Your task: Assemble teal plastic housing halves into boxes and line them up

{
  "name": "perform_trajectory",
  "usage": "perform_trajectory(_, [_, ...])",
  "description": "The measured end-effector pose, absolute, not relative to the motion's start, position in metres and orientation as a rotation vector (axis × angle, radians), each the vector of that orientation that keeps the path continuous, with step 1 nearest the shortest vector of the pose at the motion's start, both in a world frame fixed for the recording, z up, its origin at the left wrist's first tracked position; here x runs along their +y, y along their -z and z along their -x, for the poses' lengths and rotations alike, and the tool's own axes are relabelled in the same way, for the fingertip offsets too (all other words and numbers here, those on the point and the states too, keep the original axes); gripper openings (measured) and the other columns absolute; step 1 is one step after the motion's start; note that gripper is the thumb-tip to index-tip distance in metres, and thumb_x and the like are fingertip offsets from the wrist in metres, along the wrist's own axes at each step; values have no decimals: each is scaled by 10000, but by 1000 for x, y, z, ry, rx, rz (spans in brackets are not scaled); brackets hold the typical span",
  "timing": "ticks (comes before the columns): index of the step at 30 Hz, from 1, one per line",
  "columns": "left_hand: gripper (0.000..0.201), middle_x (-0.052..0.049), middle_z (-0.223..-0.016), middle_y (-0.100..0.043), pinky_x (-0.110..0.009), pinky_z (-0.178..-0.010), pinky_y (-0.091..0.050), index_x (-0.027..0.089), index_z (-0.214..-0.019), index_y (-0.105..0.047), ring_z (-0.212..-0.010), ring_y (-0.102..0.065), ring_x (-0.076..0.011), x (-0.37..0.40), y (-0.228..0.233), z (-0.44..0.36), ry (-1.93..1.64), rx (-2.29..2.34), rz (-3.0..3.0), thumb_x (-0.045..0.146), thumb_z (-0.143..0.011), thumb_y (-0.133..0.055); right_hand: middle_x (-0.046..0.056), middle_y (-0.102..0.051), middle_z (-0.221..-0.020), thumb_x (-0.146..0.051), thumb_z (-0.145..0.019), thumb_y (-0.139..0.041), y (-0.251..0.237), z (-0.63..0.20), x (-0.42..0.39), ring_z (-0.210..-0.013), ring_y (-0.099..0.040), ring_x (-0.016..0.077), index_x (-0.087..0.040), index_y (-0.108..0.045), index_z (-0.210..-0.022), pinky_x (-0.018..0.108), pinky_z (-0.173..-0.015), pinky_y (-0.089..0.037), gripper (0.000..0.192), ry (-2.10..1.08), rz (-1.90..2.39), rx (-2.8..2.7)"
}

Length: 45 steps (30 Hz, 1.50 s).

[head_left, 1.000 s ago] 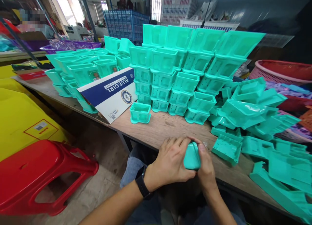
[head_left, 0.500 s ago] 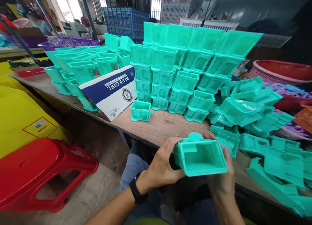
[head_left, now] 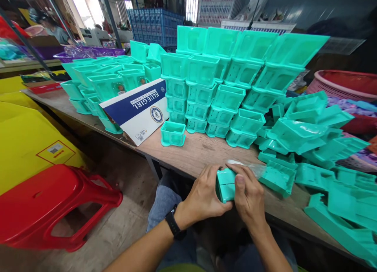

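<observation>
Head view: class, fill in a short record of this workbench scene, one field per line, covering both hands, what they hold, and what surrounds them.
left hand: left hand grips the teal plastic box from its left side
right hand: right hand grips the same box, thumb on its front
wrist: black watch on the left arm
bench: wooden table
behind: stacked teal boxes, one single teal box
right: loose teal parts
left: Blue Girl carton, red stool
</observation>
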<state>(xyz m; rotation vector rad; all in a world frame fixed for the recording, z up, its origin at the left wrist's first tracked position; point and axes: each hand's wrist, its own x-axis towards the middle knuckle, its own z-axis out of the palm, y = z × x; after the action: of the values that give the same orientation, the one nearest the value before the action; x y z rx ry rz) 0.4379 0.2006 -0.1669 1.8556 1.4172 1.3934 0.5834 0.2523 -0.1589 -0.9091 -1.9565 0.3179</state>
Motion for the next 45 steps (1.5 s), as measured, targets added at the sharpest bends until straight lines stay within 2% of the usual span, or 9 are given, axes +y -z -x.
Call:
perform_trajectory(5, [507, -110, -1087, -678, -442, -876, -594, 185, -1158, -559, -1003, -686, -316, 200, 162, -437, -1348, 1471, -1886, 268, -699, -757, 115, -773, -1026, -340, -1093, -351, 160, -579, 253, -999, -714, 272, -200, -735, -1071, 439, -892, -522, 409, -196, 902, -1961])
perform_trajectory(15, [548, -104, -1087, -674, -466, -855, -598, 167, -1179, -584, -999, -684, -329, 205, 161, -440, -1308, 1544, -1821, 278, -679, -779, 72, -792, -928, -310, -1093, -311, 152, -574, 265, -897, -749, 220, -198, -760, -971, 364, -813, -561, 479, -216, 939, -1981])
perform_trajectory(21, [670, -68, -1090, -638, -447, -908, -618, 196, -1197, -558, -1016, -672, -289, 194, 170, -437, -1500, 1509, -1707, 214, -613, -888, 115, -710, -1387, -498, -1065, -395, 169, -599, 254, -1287, -651, 297, -220, -708, -1305, 477, -1045, -507, 482, -500, 1028, -1823])
perform_trajectory(23, [735, -66, -1135, -619, -444, -945, -622, 214, -1231, -525, -1054, -670, -277, 192, 177, -433, -1626, 1558, -1625, 231, -616, -927, 105, -684, -1430, -567, -1029, -452, 178, -610, 252, -1332, -617, 323, -231, -689, -1336, 496, -1077, -479, 514, -476, 1094, -1754])
perform_trajectory(29, [839, -185, -1376, -494, -573, -1164, -530, 168, -1441, -375, -1433, -510, -391, 188, 205, -430, -1669, 1636, -2160, 95, -715, -789, 53, -830, -924, -733, -911, -582, 161, -610, 248, -804, -766, 267, -269, -814, -944, 344, -665, -587, 520, -328, 1119, -1813])
perform_trajectory(33, [646, -184, -1267, -548, -592, -1211, -480, 98, -1451, -389, -1521, -424, -389, 184, 213, -436, -1738, 1644, -2393, 162, -884, -693, 53, -827, -875, -773, -869, -616, 133, -601, 252, -747, -773, 251, -265, -822, -928, 290, -553, -584, 552, -435, 1059, -1968])
perform_trajectory(37, [460, -166, -1208, -620, -550, -1200, -504, 92, -1373, -496, -1504, -464, -366, 181, 209, -427, -1596, 1669, -2522, 177, -950, -656, 57, -826, -1003, -697, -901, -640, 134, -610, 269, -902, -785, 262, -273, -795, -1017, 316, -722, -623, 467, -462, 960, -2126])
perform_trajectory(41, [369, -154, -1209, -687, -562, -1202, -497, 111, -1290, -593, -1419, -566, -341, 180, 207, -415, -1459, 1623, -2589, 195, -939, -669, 62, -807, -1158, -569, -1011, -522, 160, -618, 292, -1088, -756, 314, -317, -776, -1034, 523, -998, -544, 359, -169, 851, -2297])
perform_trajectory(45, [288, -151, -1212, -687, -524, -1162, -537, 153, -1218, -634, -1350, -612, -305, 191, 207, -402, -1669, 1733, -2451, 179, -932, -642, 101, -743, -1323, -447, -1057, -417, 182, -616, 301, -1268, -666, 381, -320, -764, -1118, 698, -1070, -434, 375, 101, 909, -2216])
